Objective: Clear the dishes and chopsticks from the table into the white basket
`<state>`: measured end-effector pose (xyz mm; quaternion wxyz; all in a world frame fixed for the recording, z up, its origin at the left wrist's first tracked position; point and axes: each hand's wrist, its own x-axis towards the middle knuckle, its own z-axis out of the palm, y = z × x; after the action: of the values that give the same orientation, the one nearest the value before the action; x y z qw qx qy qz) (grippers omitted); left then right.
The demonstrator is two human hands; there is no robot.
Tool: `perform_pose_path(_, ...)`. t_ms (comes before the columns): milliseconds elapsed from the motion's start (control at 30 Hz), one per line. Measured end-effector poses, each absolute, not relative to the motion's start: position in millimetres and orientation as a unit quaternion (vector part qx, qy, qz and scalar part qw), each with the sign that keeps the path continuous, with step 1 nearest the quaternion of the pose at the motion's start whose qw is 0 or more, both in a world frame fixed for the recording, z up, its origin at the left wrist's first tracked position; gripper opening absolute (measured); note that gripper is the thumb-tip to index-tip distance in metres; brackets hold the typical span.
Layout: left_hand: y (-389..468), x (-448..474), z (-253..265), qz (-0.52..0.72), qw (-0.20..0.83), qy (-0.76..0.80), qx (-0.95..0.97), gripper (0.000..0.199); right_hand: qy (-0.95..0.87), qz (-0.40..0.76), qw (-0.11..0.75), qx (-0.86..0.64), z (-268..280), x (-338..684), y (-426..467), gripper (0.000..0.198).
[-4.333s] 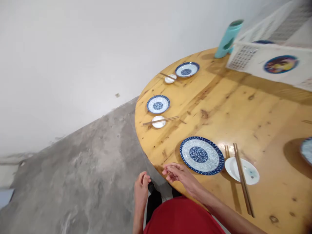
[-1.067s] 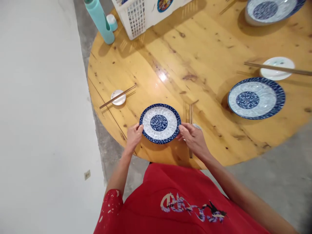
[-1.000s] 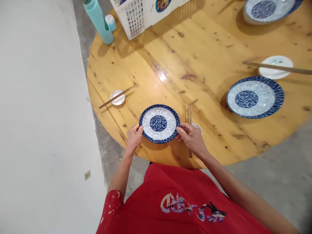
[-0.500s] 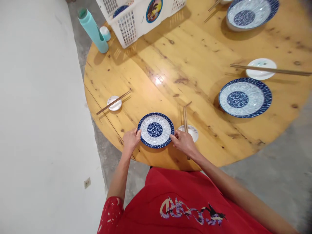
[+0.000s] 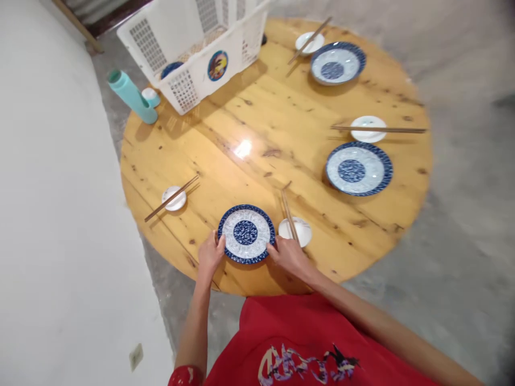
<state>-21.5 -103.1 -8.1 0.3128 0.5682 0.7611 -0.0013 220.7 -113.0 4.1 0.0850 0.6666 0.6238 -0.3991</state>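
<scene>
Blue-rimmed plate point(image 5: 246, 234): lying near the round table's point(image 5: 257, 134) near edge, left of a small white dish point(image 5: 301, 230).
Left hand point(image 5: 210, 254): fingers pinching the plate's left rim.
Right hand point(image 5: 286, 255): fingertips pressed on the right rim.
Chopsticks point(image 5: 288, 214): across the dish, just beside the right hand.
Risk: a sideways nudge of the wrist could likely roll the chopsticks off; the plate could slip over the table's edge.
</scene>
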Motion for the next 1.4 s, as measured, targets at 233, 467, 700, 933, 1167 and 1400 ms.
perform_pose_path(233, -102.8, -24.0, -28.0, 0.205, 0.385, 0.717, 0.544, 0.032, 0.357, -0.614, -0.140, 0.690, -7.8, 204.0, -122.1, 0.019)
perform_pose_path(467, -97.4, -6.4, 19.9, 0.239, 0.342, 0.710, 0.567, 0.036, 0.359, -0.629, -0.261, 0.639, 4.2, 226.4, -124.2, 0.017)
perform_pose_path(700, -50.8, 95.2, 60.3, 0.245, 0.301, 0.669, 0.633, 0.034, 0.401, -0.580, -0.339, 0.623, 36.3, 336.5, -85.3, 0.025)
perform_pose_path(933, -5.5, 251.0, 33.7, 0.271, 0.342, 0.662, 0.609, 0.028, 0.495, -0.454, -0.308, 0.675, 40.2, 493.9, -34.8, 0.030)
perform_pose_path(1167, 20.7, 337.2, 1.7, 0.200, 0.345, 0.722, 0.565, 0.025, 0.505, -0.464, -0.219, 0.694, 23.0, 573.0, 7.2, 0.025)
perform_pose_path(1400, 37.1, 347.1, 12.5, 0.019, 0.273, 0.752, 0.599, 0.026, 0.535, -0.476, -0.173, 0.676, 2.1, 585.1, 25.0, 0.025)
